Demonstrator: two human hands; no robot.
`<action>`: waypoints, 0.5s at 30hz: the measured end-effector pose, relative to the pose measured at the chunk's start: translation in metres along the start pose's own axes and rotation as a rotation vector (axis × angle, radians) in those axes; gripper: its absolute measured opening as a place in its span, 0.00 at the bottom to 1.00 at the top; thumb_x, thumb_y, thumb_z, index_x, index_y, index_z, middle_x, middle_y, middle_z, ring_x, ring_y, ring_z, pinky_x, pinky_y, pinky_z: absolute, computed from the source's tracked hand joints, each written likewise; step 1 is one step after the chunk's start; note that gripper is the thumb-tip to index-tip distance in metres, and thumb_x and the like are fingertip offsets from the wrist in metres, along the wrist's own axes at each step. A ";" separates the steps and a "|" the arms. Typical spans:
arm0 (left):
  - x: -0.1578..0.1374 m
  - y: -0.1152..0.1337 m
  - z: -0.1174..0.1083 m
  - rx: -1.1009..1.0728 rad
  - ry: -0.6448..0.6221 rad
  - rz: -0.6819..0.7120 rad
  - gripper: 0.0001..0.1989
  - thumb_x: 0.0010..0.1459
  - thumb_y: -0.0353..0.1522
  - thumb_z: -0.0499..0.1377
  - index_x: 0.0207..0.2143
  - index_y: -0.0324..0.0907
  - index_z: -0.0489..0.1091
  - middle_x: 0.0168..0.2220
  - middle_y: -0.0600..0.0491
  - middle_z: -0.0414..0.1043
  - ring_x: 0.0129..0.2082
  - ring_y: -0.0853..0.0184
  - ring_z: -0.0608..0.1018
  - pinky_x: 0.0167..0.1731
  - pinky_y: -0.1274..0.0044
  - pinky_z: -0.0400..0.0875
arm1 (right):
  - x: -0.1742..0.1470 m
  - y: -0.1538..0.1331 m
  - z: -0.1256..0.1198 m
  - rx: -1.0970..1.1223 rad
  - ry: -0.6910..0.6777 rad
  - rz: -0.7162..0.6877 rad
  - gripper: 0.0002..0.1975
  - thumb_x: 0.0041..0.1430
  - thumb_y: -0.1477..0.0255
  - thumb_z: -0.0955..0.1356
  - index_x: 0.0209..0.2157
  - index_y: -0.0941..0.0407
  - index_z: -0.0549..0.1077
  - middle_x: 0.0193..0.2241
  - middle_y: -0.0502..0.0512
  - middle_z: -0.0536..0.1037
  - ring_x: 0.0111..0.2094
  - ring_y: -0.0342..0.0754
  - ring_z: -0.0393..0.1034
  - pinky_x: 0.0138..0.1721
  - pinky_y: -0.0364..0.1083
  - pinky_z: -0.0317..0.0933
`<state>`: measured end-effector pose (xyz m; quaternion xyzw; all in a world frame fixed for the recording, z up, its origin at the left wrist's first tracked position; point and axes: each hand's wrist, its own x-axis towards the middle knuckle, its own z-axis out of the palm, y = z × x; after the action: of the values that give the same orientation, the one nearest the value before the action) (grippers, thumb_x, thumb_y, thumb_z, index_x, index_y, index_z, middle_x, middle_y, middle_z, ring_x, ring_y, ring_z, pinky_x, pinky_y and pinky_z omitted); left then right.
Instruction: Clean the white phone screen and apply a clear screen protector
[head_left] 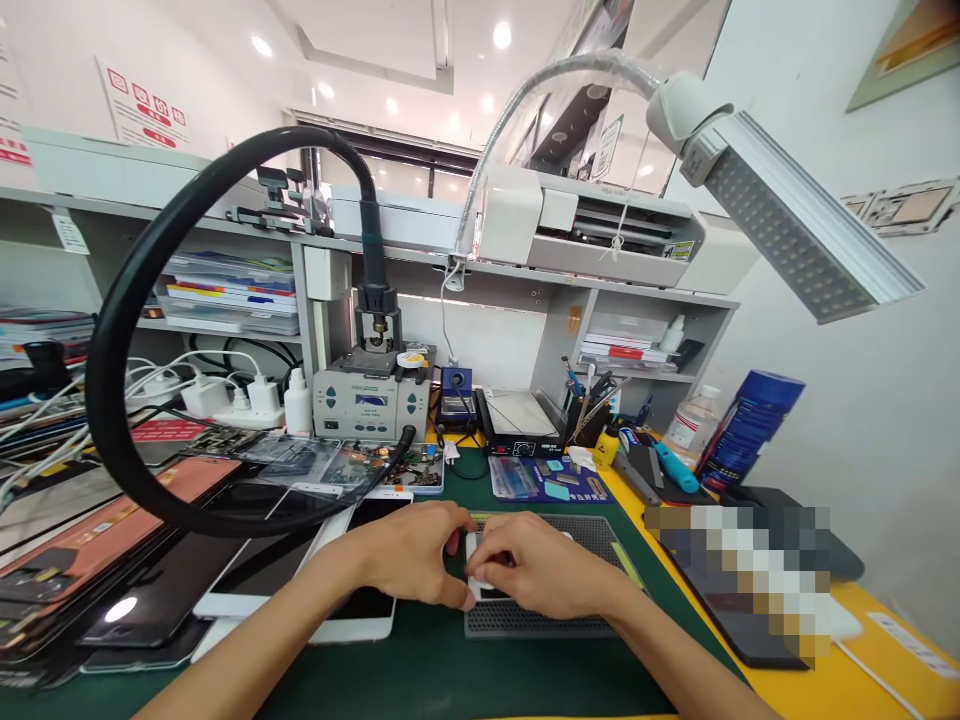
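Note:
A small white-edged device (pixel 471 548), flat and phone-like, lies on a grey textured mat (pixel 540 628). My left hand (pixel 412 555) is at the device's left end, with the index finger by the far corner and the thumb by the near corner, apparently bracing it. Over the device is my right hand (pixel 551 565), its thumb and fingers pinched together near the left end. Whatever is in that pinch is hidden, and the hand covers most of the device.
White tablets (pixel 352 628) and dark phones lie stacked at left. A black hose (pixel 105 330) loops above them from the grey rework station (pixel 367 405). A lamp (pixel 795 210) overhangs at right. Behind the mat are a heating plate (pixel 521 420) and a tool holder (pixel 589 415).

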<state>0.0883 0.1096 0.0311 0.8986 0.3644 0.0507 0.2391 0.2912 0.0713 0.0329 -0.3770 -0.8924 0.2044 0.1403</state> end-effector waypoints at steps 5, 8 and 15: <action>0.000 -0.001 0.001 0.020 0.004 0.001 0.25 0.43 0.50 0.65 0.39 0.45 0.68 0.37 0.54 0.70 0.32 0.62 0.73 0.28 0.75 0.63 | 0.000 0.000 0.003 -0.097 0.097 0.049 0.13 0.62 0.79 0.63 0.35 0.55 0.79 0.30 0.53 0.75 0.34 0.46 0.65 0.32 0.42 0.53; -0.001 -0.002 0.001 0.010 -0.003 0.011 0.27 0.44 0.50 0.65 0.44 0.46 0.69 0.38 0.54 0.70 0.35 0.61 0.73 0.30 0.75 0.64 | -0.001 0.000 0.002 -0.004 -0.027 -0.024 0.13 0.63 0.78 0.63 0.34 0.54 0.80 0.32 0.52 0.77 0.35 0.46 0.67 0.34 0.42 0.54; -0.001 -0.001 0.001 0.028 0.004 0.010 0.27 0.44 0.49 0.65 0.44 0.46 0.69 0.38 0.53 0.70 0.34 0.61 0.74 0.30 0.75 0.64 | -0.002 -0.002 0.001 -0.019 0.027 0.048 0.14 0.62 0.77 0.63 0.33 0.54 0.81 0.29 0.53 0.78 0.33 0.46 0.67 0.33 0.42 0.54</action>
<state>0.0874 0.1094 0.0298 0.9036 0.3609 0.0484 0.2257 0.2905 0.0682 0.0327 -0.4022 -0.8830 0.1943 0.1439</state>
